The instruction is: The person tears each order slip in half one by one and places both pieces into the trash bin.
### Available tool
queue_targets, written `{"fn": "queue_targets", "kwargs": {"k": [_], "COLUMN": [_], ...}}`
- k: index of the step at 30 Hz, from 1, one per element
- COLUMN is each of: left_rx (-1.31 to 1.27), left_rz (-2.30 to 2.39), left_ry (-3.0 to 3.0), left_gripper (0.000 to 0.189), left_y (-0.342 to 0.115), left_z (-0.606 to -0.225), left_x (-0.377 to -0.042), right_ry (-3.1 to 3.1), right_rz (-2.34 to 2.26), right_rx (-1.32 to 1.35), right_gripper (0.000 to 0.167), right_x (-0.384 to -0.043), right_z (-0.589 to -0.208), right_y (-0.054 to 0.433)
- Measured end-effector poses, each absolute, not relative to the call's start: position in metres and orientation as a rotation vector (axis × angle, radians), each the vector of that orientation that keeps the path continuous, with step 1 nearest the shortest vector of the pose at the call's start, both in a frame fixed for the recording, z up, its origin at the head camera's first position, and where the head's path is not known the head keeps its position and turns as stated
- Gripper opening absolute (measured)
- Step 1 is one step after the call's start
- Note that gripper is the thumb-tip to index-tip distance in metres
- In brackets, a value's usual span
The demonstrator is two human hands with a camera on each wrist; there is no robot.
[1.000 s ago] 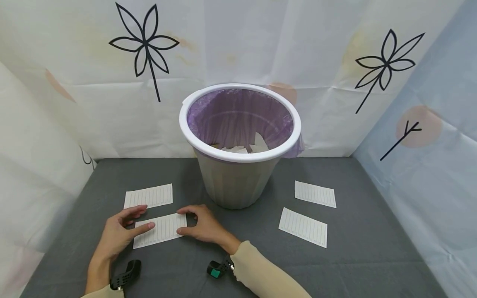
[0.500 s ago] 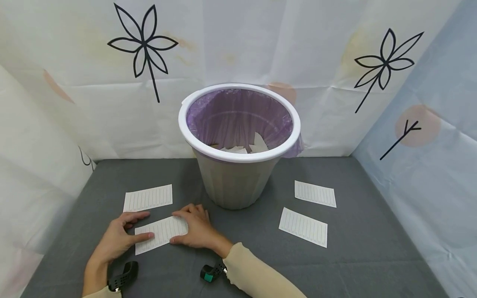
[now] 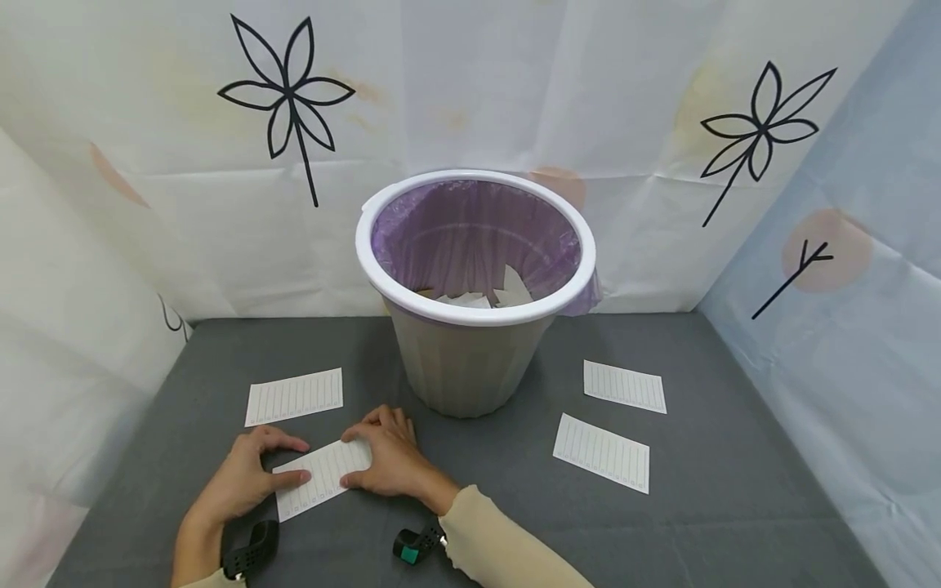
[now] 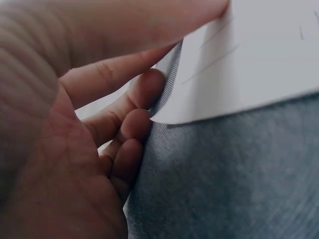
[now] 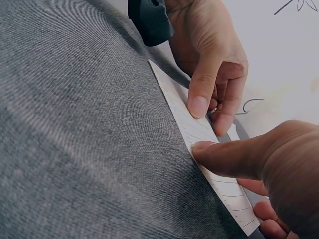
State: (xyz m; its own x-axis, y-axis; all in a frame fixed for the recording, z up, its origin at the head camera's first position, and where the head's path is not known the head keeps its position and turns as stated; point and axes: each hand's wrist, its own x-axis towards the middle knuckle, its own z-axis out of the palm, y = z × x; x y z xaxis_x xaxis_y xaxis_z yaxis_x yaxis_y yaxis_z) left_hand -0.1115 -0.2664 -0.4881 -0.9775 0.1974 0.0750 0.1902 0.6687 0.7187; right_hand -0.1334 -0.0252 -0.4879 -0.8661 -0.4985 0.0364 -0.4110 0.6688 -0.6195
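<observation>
A lined white paper slip (image 3: 324, 476) lies at a slant on the grey cloth in front of the bin, between my two hands. My right hand (image 3: 390, 457) grips its right end, thumb at the near edge and fingers at the far edge. My left hand (image 3: 246, 478) lays its thumb (image 4: 149, 20) on top of the left part. The left index finger reaches past the far edge, and the other fingers lie loosely bent beside the left end in the left wrist view. In the right wrist view, both thumbs rest on the slip (image 5: 189, 127).
Another lined slip (image 3: 296, 397) lies just behind, at the left. Two more, a farther slip (image 3: 625, 386) and a nearer slip (image 3: 603, 453), lie on the right. A waste bin (image 3: 470, 367) with a purple liner (image 3: 470, 229) and paper pieces (image 3: 466, 300) inside stands at the back centre.
The slip has slid toward me and turned, its left end now nearer. Both hands moved with it, and the right hand has come further over its right end.
</observation>
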Motion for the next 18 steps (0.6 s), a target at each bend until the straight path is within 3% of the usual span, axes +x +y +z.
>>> {"fn": "queue_targets", "kwargs": {"k": [11, 18], "left_rx": [0.349, 0.296], "left_rz": [1.178, 1.194], "left_ry": [2.727, 2.689], "left_gripper": [0.034, 0.042], "left_y": [-0.262, -0.256], "left_z": [-0.478, -0.474], "left_x": [-0.11, -0.11], "right_ry": [2.74, 2.71], "right_rz": [-0.937, -1.031], "right_rx": [-0.75, -0.725], "right_gripper": [0.052, 0.037], "right_x": [-0.134, -0.134], "right_z": [-0.487, -0.487], "right_y": [-0.026, -0.025]}}
